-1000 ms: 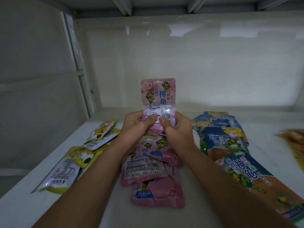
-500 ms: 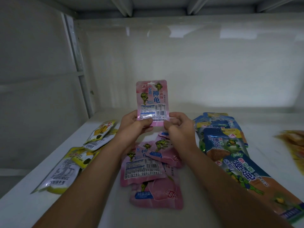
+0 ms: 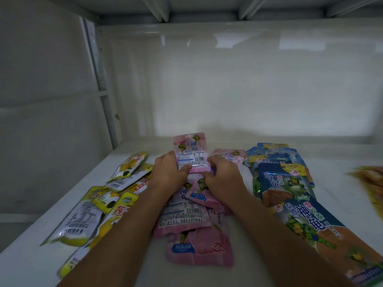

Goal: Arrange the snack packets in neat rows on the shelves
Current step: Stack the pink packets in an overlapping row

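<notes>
While you work at the middle of the white shelf [image 3: 238, 272], your two hands share one pink packet [image 3: 191, 152]. Your left hand [image 3: 170, 176] has it clenched, thumb over its lower left corner, and your right hand [image 3: 222, 179] has curled fingers at its lower right edge; whether they pinch it or only touch it is hard to tell.

Loose packets crowd you on three sides. Yellow packets [image 3: 103, 201] lie scattered to your left, overlapping and tilted at different angles. Beneath and between your forearms sits a heap of pink packets [image 3: 192, 228], stacked unevenly, one face-down with its barcode panel up. Another pink one [image 3: 231, 156] lies just behind your right hand, close beside the packet you hold. To your right, blue packets [image 3: 290, 183] run in an overlapping line from the back toward the front edge, and an orange packet [image 3: 371, 179] shows, blurred, at the far right.

Your held packet has its long axis running away from you, printed top toward the back wall [image 3: 248, 90], barcode end nearest your thumbs, leaning back at a low angle; whether it touches the shelf is hidden by your hands.

Bare shelf lies behind the packet up to the back wall, and between the blue line and the orange packet. A metal upright [image 3: 101, 85] bounds the left rear corner.
</notes>
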The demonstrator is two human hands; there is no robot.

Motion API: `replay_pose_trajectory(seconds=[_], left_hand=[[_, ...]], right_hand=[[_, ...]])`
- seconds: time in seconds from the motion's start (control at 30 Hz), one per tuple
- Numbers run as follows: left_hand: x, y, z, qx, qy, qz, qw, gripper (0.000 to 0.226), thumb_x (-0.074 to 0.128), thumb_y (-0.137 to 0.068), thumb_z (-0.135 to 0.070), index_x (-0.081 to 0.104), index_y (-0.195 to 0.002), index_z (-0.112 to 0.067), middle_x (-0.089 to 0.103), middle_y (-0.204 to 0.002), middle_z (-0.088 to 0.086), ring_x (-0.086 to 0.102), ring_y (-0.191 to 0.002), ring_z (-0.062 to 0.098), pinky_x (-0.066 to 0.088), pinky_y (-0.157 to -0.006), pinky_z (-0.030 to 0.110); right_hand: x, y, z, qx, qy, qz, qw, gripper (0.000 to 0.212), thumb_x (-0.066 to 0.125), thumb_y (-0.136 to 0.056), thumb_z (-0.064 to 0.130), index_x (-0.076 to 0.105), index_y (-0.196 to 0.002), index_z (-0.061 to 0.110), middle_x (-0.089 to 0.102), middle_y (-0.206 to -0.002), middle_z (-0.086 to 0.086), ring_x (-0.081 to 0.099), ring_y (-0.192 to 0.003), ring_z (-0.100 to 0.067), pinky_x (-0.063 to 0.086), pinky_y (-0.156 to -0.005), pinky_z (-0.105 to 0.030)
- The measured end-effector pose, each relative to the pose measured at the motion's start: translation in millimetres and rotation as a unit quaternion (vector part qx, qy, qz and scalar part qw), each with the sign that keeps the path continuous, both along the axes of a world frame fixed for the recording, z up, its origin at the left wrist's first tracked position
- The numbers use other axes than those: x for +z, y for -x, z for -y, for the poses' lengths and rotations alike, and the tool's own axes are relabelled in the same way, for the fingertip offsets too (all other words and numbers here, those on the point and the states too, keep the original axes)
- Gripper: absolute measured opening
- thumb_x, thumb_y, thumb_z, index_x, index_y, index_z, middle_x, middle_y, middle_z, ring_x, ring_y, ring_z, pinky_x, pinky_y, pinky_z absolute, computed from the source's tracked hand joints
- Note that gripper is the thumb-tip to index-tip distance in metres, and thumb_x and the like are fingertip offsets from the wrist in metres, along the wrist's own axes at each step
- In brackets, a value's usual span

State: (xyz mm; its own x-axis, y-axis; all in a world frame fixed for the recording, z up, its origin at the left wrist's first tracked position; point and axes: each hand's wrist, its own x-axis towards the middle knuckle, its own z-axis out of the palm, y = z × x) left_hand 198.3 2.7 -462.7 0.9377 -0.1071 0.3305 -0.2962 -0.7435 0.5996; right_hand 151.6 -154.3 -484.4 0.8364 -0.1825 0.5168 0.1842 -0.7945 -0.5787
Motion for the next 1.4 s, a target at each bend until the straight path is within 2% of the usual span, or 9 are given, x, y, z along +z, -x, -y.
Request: replay_pose_trajectory(seconds=[0.1,0.2,0.3,0.4,0.77,0.97,1.13,1.3,1.4], left_hand=[[-1.2,-1.8,0.0,-0.002,-0.036,0.01,0.999,0.035,0.073,-0.095,-0.039,0.057,-0.106,-0.011,0.063,-0.102,0.013,0.058,-0.096,0.03,0.04,-0.073,0.033],[0.0,1.9,0.2,0.0,-0.05,0.048,0.998,0.043,0.067,-0.097,-0.034,0.062,-0.132,-0.01,0.065,-0.12,0.014,0.062,-0.111,0.032,0.054,-0.088,0.041],[9.3,14.7,3.6,-0.034,-0.016,0.133,0.99,0.013,0.064,-0.095,-0.026,0.073,-0.104,-0.025,0.07,-0.103,-0.004,0.066,-0.095,0.021,0.057,-0.079,0.04],[11.9,24.3,9.2,-0.144,-0.014,0.084,0.986,0.013,0.062,-0.092,-0.024,0.071,-0.083,-0.028,0.068,-0.077,-0.01,0.064,-0.073,0.013,0.055,-0.066,0.035],[2.7,20.9,15.5,-0.06,-0.128,0.029,0.99,0.036,0.065,-0.094,-0.049,0.059,-0.075,-0.02,0.061,-0.083,0.003,0.058,-0.08,0.021,0.042,-0.064,0.034],[-3.7,10.8,18.3,-0.068,-0.059,-0.038,0.995,0.054,0.065,-0.081,-0.067,0.067,-0.073,-0.014,0.067,-0.074,0.009,0.066,-0.071,0.025,0.06,-0.072,0.04],[-1.8,6.6,17.7,-0.102,0.001,-0.072,0.992,0.05,0.079,-0.088,-0.036,0.055,-0.051,-0.012,0.053,-0.05,0.006,0.049,-0.047,0.02,0.052,-0.058,0.038],[3.8,6.1,12.0,-0.15,0.1,-0.149,0.972,0.051,0.081,-0.087,-0.025,0.052,-0.055,0.0,0.041,-0.06,0.011,0.043,-0.059,0.019,0.058,-0.083,0.047],[17.0,16.2,10.8,-0.155,0.167,-0.166,0.959,0.037,0.076,-0.084,-0.018,0.06,-0.075,0.014,0.052,-0.074,0.011,0.052,-0.073,0.02,0.048,-0.074,0.034]], right_hand=[[-0.5,1.0,0.9,0.001,0.007,0.007,1.0,0.045,0.062,-0.086,0.005,0.03,-0.065,0.028,0.032,-0.062,0.006,0.031,-0.062,-0.015,0.022,-0.055,-0.034],[-1.3,-1.3,1.9,-0.003,0.005,-0.014,1.0,0.036,0.06,-0.088,0.007,0.036,-0.068,0.024,0.03,-0.063,0.006,0.034,-0.066,-0.018,0.023,-0.055,-0.033],[-1.7,-1.2,3.5,0.004,0.001,-0.02,1.0,0.012,0.058,-0.09,0.008,0.059,-0.083,0.017,0.051,-0.071,0.006,0.048,-0.08,-0.025,0.039,-0.061,-0.032],[1.8,0.1,3.6,-0.006,-0.034,-0.029,0.999,0.045,0.044,-0.079,0.02,0.076,-0.109,0.008,0.074,-0.106,-0.01,0.063,-0.102,-0.028,0.052,-0.083,-0.037],[6.5,2.7,5.2,-0.019,-0.099,0.028,0.995,0.045,0.035,-0.069,0.019,0.079,-0.077,0.012,0.075,-0.081,-0.002,0.063,-0.077,-0.022,0.047,-0.071,-0.033],[6.2,3.5,3.7,-0.024,-0.108,0.02,0.994,0.046,0.034,-0.069,0.019,0.079,-0.077,0.01,0.076,-0.084,-0.005,0.066,-0.082,-0.027,0.054,-0.08,-0.042],[8.0,5.3,2.7,-0.027,-0.12,0.018,0.992,0.048,0.034,-0.07,0.022,0.079,-0.079,0.01,0.076,-0.088,-0.004,0.066,-0.088,-0.027,0.054,-0.085,-0.044],[13.6,6.0,6.5,-0.065,-0.142,-0.011,0.988,0.052,0.03,-0.079,0.034,0.078,-0.09,0.018,0.076,-0.093,-0.001,0.067,-0.088,-0.029,0.054,-0.087,-0.046],[15.4,5.6,9.8,-0.07,-0.142,-0.035,0.987,0.053,0.031,-0.081,0.036,0.079,-0.094,0.018,0.076,-0.1,-0.003,0.067,-0.096,-0.029,0.054,-0.091,-0.043]])
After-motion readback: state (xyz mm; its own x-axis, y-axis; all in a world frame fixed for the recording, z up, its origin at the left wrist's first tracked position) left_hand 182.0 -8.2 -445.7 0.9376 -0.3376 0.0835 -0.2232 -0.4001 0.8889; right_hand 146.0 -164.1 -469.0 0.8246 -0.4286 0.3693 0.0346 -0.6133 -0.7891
